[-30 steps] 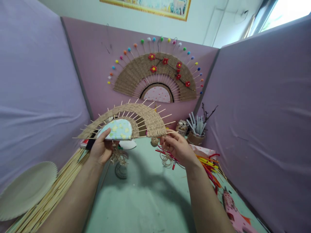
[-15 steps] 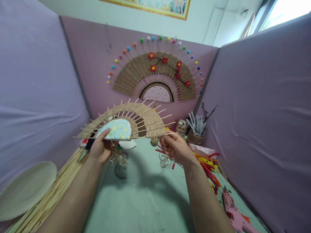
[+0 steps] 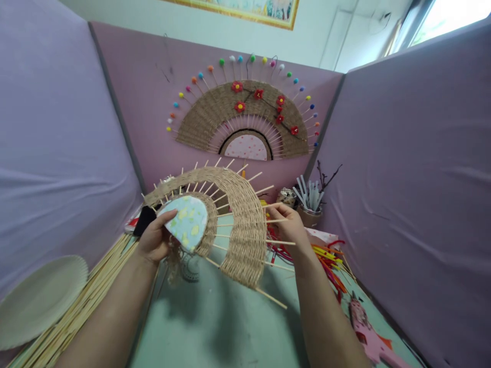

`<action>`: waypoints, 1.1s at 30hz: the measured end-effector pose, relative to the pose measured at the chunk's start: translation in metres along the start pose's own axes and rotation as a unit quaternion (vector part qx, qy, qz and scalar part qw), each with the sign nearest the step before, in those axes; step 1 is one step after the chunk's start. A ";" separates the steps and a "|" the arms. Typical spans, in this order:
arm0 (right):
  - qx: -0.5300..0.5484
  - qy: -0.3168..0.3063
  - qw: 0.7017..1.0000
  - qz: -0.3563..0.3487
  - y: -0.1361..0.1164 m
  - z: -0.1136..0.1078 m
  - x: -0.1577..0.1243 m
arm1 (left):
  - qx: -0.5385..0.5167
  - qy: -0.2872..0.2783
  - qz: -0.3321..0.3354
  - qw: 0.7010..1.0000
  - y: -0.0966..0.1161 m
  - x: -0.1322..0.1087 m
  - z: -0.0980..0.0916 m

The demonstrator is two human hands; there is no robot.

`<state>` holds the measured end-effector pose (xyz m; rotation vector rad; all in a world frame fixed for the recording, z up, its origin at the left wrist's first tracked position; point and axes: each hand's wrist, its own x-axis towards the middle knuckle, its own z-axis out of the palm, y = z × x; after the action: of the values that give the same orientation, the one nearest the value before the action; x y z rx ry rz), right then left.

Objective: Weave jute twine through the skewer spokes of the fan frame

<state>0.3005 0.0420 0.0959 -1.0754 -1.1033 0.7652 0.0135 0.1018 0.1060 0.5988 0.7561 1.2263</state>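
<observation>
A woven twine fan [image 3: 247, 225] with bare wooden sticks jutting past its outer edge is held above the table, tilted with its right end down. Pale blue cloth with yellow patches [image 3: 190, 217] covers its half-round centre. My left hand [image 3: 155, 237] grips that centre, thumb on the cloth and fingers hidden behind. At the fan's right edge, my right hand [image 3: 286, 222] pinches one stick's tip between thumb and fingers. Loose twine ends [image 3: 174, 255] dangle under the centre, blurred.
A finished fan with red flowers and pompoms [image 3: 210, 112] hangs on the back panel. Wooden sticks [image 3: 92, 296] and a pale plate [image 3: 42, 299] lie left. At right are pipe cleaners [image 3: 326, 258], a pink glue gun [image 3: 366, 327] and a jar of glue sticks [image 3: 310, 214].
The fan has turned clockwise, its right end swinging down towards me. My right hand has shifted from the lowest stick to one higher up. My left hand keeps its grip.
</observation>
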 end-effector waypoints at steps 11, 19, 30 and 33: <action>-0.155 0.058 0.978 -0.123 -0.006 -0.001 -0.004 | -0.005 0.014 -0.027 1.000 -0.002 0.004 0.003; -0.180 0.055 0.971 -0.145 -0.017 -0.008 -0.005 | 0.009 0.018 0.006 1.000 0.004 0.006 -0.004; -0.197 -0.059 0.974 -0.100 -0.025 -0.019 -0.009 | 0.042 0.030 -0.036 0.998 0.008 0.001 -0.007; -0.167 -0.082 0.979 -0.078 -0.024 -0.019 -0.008 | 0.035 0.034 -0.054 0.997 0.009 -0.002 -0.005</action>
<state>0.3159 0.0210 0.1142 -1.2032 -1.4772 0.5619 0.0042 0.1024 0.1101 0.5685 0.8802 1.1292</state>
